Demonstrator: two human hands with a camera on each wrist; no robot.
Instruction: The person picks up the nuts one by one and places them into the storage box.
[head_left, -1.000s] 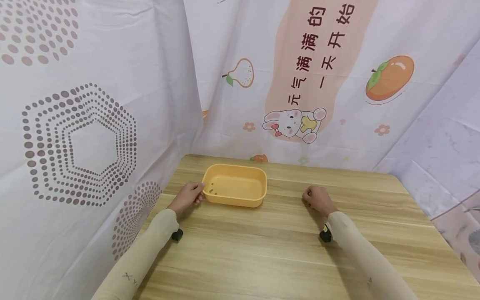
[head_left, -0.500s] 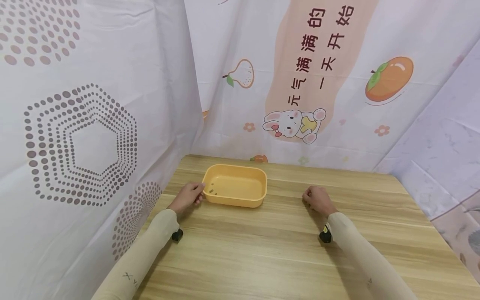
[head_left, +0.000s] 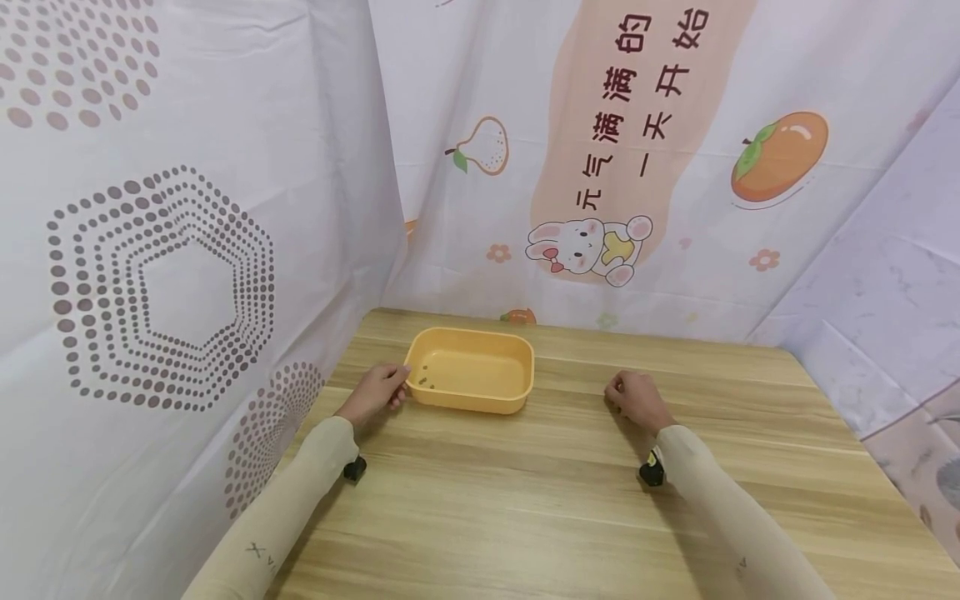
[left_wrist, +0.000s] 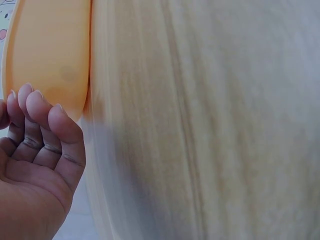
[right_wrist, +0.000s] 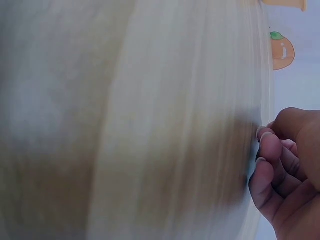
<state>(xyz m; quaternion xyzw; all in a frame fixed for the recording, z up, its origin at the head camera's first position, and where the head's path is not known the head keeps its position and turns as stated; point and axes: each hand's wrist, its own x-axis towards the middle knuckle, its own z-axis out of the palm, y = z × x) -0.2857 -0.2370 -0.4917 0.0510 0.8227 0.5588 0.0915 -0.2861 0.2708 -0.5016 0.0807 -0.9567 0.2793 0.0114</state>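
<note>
A yellow plastic basin [head_left: 480, 377], rectangular with rounded corners, stands on the table. Several small dark spots mark its floor near the left end; I cannot tell whether they are holes or loose bits. My left hand [head_left: 377, 392] grips the basin's left end, its thumb at the rim. In the left wrist view, the curled fingers [left_wrist: 42, 107] lie against the end wall, and the thumb is mostly cut off. Well to the right of the basin, my right hand [head_left: 636, 397] rests on the table with loosely curled fingers. Nothing shows in its grasp in the right wrist view.
The wood-grain table [head_left: 517, 508] reaches from the sleeves to the rear cloth [head_left: 450, 75], printed with fruit, a rabbit and writing. A dotted white cloth [head_left: 187, 292] hangs close along the left side. Black wrist devices [head_left: 652, 471] sit under both forearms.
</note>
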